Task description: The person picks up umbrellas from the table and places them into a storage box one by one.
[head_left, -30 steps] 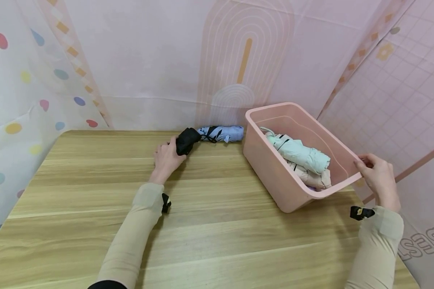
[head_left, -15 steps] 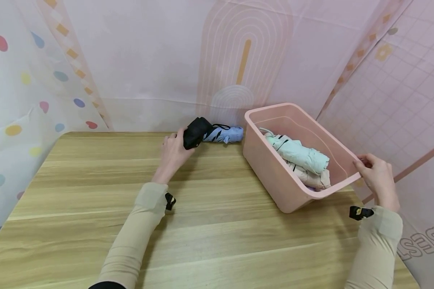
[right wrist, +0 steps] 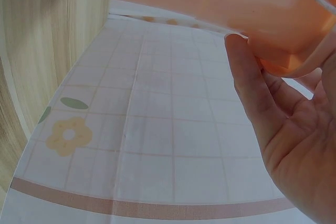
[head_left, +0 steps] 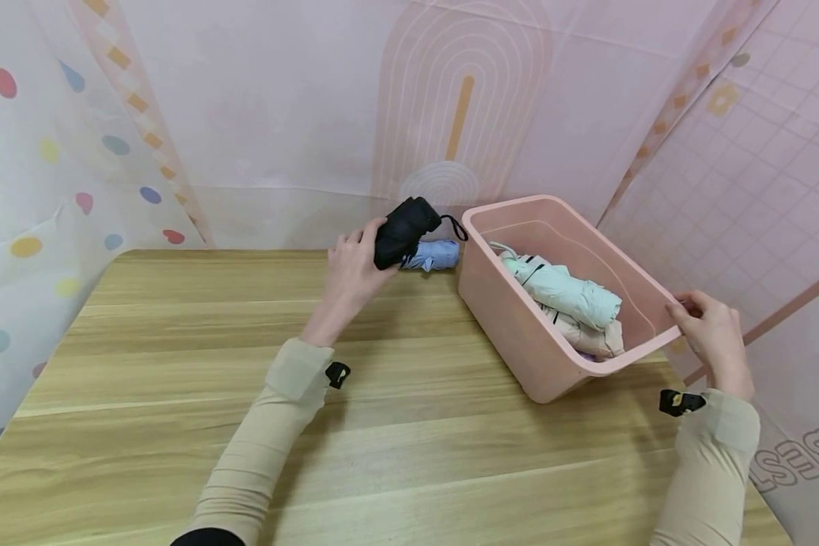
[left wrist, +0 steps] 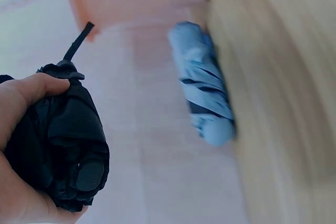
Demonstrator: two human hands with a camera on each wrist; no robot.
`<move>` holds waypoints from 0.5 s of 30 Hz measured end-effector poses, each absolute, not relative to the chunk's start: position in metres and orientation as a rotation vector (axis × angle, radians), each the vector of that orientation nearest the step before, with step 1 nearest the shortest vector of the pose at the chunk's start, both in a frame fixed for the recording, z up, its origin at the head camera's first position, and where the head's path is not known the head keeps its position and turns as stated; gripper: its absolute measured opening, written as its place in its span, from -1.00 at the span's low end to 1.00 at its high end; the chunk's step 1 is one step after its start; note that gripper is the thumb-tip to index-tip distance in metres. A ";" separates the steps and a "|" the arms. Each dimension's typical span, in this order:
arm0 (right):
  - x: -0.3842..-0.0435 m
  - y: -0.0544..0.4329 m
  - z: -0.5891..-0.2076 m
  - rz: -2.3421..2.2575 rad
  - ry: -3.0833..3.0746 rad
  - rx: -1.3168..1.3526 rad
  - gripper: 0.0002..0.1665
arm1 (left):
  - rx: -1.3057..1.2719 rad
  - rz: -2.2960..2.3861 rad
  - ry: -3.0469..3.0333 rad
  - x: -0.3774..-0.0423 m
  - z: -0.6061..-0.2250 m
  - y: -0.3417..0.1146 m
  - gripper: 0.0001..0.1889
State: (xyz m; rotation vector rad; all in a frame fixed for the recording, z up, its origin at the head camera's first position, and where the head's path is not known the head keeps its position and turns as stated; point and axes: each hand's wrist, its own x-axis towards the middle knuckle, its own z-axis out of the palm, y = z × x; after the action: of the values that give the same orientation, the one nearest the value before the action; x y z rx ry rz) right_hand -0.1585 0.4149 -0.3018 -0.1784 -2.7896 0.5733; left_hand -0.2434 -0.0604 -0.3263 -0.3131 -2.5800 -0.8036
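A folded black umbrella (head_left: 404, 231) with a wrist loop is gripped by my left hand (head_left: 357, 265), raised above the table. In the left wrist view, thumb and fingers curl round the black umbrella (left wrist: 68, 135). Behind and below it a folded blue umbrella (head_left: 437, 255) lies at the table's back edge, partly hidden. My right hand (head_left: 715, 334) pinches the near right rim of a pink plastic bin (head_left: 498, 318). In the bin lie a mint-green folded umbrella (head_left: 573, 292) and, under it, a beige one (head_left: 590, 336); a bit of purple shows beneath.
The wooden table (head_left: 382, 455) reaches the patterned cloth backdrop (head_left: 287, 114) at the back. The bin stands at the right side of the table, its left wall just beside the blue umbrella. Another cloth (right wrist: 173, 124) hangs along the right side.
My left hand has lifted the black umbrella off the table and carried it right, toward the bin, over part of the blue umbrella. My right hand stays on the rim.
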 end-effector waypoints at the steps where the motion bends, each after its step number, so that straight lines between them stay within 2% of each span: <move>1: -0.159 0.415 -0.302 0.573 -2.792 -0.180 -0.59 | -0.334 -0.801 -2.574 -0.242 -0.323 -0.057 -0.26; 15: -0.161 0.415 -0.302 0.572 -2.790 -0.182 -0.60 | -0.611 -0.716 -2.531 -0.224 -0.282 0.000 -0.33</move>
State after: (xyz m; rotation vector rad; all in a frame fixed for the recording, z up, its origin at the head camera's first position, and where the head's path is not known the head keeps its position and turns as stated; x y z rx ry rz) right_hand -0.1612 0.4153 -0.3015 -0.1819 -2.7898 0.5725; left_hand -0.2240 0.0002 -0.2825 -0.6111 -2.5306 -0.7157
